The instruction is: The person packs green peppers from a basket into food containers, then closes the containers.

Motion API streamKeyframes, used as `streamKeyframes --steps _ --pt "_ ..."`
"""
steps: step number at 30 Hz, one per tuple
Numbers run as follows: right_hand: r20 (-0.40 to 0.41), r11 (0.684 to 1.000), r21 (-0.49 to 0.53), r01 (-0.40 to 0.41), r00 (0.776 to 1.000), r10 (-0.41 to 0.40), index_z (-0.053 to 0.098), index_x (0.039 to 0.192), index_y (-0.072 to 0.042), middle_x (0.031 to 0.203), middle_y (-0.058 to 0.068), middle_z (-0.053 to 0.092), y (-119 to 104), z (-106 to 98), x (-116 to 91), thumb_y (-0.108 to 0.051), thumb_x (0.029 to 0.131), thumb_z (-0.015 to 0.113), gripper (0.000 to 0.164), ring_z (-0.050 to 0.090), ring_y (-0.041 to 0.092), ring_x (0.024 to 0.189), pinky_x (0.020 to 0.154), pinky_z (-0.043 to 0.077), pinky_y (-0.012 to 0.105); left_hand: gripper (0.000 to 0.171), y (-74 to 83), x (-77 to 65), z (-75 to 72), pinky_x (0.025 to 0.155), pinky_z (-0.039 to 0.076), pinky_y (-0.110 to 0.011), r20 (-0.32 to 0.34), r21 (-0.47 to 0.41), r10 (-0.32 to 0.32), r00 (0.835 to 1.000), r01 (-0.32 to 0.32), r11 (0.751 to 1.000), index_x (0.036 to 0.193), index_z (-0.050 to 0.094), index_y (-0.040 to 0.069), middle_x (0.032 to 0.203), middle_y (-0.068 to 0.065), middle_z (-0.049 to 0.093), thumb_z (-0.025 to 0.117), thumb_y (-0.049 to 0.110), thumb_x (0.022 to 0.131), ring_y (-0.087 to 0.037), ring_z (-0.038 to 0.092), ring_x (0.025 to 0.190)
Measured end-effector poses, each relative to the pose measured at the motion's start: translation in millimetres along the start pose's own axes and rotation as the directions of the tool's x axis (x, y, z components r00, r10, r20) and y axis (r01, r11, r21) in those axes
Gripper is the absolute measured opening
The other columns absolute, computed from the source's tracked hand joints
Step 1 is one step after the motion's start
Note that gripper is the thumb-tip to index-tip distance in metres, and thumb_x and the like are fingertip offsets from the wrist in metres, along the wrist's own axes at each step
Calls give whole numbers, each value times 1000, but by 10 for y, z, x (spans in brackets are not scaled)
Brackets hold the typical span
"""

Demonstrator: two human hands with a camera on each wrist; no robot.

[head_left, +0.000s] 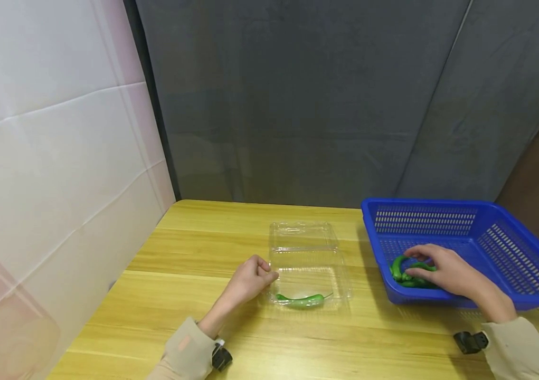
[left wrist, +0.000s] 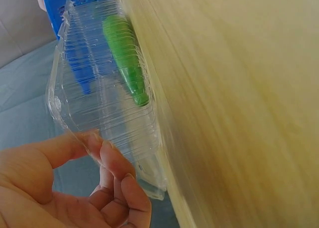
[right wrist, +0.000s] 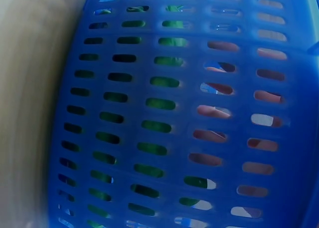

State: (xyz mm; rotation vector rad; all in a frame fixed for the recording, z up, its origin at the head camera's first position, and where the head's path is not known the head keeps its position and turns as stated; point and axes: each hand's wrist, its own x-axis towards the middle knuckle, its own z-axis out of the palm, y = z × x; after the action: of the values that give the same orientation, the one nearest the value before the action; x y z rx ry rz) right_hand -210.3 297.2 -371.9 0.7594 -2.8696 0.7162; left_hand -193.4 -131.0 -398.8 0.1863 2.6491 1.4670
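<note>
A clear plastic clamshell box point(head_left: 303, 248) lies with its lid folded back on the table. One green chili pepper point(head_left: 301, 301) rests inside its near half. My left hand point(head_left: 248, 279) pinches the left rim of the box between thumb and index finger, plain in the left wrist view. My right hand point(head_left: 454, 272) reaches into the blue basket point(head_left: 511, 295), its thumb and fingers apart over a small pile of green chili peppers point(head_left: 397, 268). In the right wrist view the basket's slotted wall point(right wrist: 134, 150) hides most of that hand and the peppers.
The wooden table point(head_left: 169, 295) carries the box at its middle and the basket at right. A grey partition point(head_left: 288, 105) stands behind the table, and a pale panel point(head_left: 60, 132) runs along the left side.
</note>
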Motion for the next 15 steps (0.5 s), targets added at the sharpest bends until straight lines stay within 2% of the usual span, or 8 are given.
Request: streamKeyframes --steps 6,15 --pt "38 1000 8 -11 999 10 69 117 -1 108 7 70 20 4 14 -22 90 78 36 65 26 95 80 54 47 22 0 -1 0 60 46 -30 0 -4 3 1000 -3 1000 103 55 -3 76 -9 63 70 11 95 -22 59 66" --pt "79 999 6 -32 996 32 70 115 -1 106 5 70 39 -10 22 -25 89 79 37 63 24 94 80 53 48 22 10 -8 -3 60 45 -29 2 -6 0 1000 0 1000 102 55 -3 76 -10 63 70 11 95 -22 58 66"
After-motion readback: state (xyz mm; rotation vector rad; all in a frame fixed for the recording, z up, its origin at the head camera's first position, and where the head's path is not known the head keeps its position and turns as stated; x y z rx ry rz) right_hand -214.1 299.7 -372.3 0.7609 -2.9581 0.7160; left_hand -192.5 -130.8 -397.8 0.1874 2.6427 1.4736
